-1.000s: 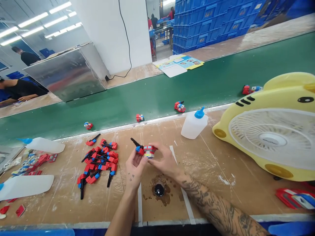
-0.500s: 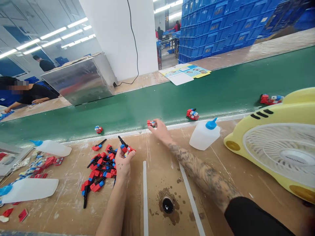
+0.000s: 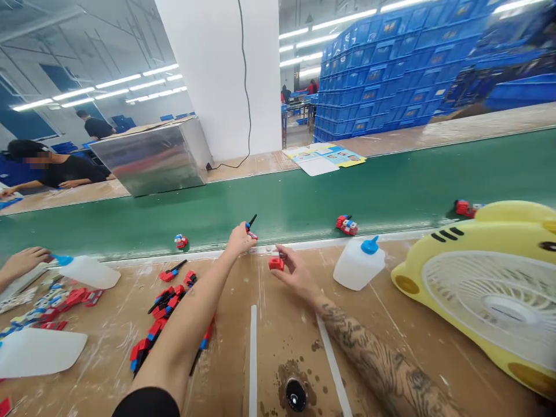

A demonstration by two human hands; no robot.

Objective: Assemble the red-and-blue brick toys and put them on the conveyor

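Observation:
My left hand (image 3: 241,241) reaches over the near edge of the green belt (image 3: 295,202), fingers closed on a small red and blue toy part with a black rod (image 3: 252,223). Closer to me, my right hand (image 3: 299,279) pinches a small red and white toy piece (image 3: 275,263) above the brown work table (image 3: 234,330). A pile of red and blue parts with black rods (image 3: 170,301) lies partly hidden beneath my left forearm. On the belt sit a small red, white and blue piece (image 3: 180,241) and a larger red toy assembly (image 3: 346,225).
Another person's hand (image 3: 26,265) is by a blue-capped white bottle (image 3: 89,268) at left. A second such bottle (image 3: 358,265) and a yellow fan (image 3: 486,289) stand at right. Printed card (image 3: 324,161) lies beyond the belt. A dark round object (image 3: 296,395) sits between white strips.
My left hand has moved forward and right to the belt with its part. My right hand has drawn back off the belt with its piece. Another person's hand has come in at left.

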